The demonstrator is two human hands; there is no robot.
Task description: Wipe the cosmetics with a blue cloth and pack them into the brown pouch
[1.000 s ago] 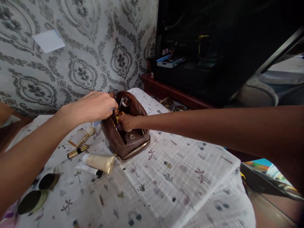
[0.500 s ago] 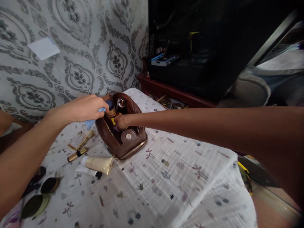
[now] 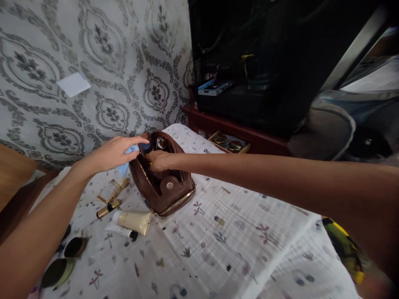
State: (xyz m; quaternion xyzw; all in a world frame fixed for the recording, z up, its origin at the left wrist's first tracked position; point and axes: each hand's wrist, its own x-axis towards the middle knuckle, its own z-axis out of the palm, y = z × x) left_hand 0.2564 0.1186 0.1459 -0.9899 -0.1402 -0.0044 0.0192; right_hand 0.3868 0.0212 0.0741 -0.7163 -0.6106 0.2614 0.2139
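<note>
A brown zippered cosmetic bag (image 3: pixel 182 198) stands open on the bed-like surface covered with a printed white cloth (image 3: pixel 218 216). My left hand (image 3: pixel 120 151) is at its left rim, with a light blue cloth (image 3: pixel 132 149) pinched in it and the index finger stretched over the opening. Inside the bag is my right hand (image 3: pixel 160 161), fingers curled; a bit of yellow shows by them, but what they grip is hidden. A dark-lidded jar (image 3: pixel 146 147) and a bottle with a shiny cap (image 3: pixel 161 143) stand in the bag's far end.
Left of the bag lie a gold-edged compact (image 3: pixel 109 191), a gold tube (image 3: pixel 108 208), a cream squeeze tube (image 3: pixel 135 222) and a white tube with a black cap (image 3: pixel 123 231). Round dark-topped jars (image 3: pixel 57 272) sit nearer. Behind are a patterned wall and an open drawer (image 3: pixel 246 148).
My right hand has shifted slightly toward the left inside the bag. My left index finger has straightened out over the opening. The whole view has moved a little.
</note>
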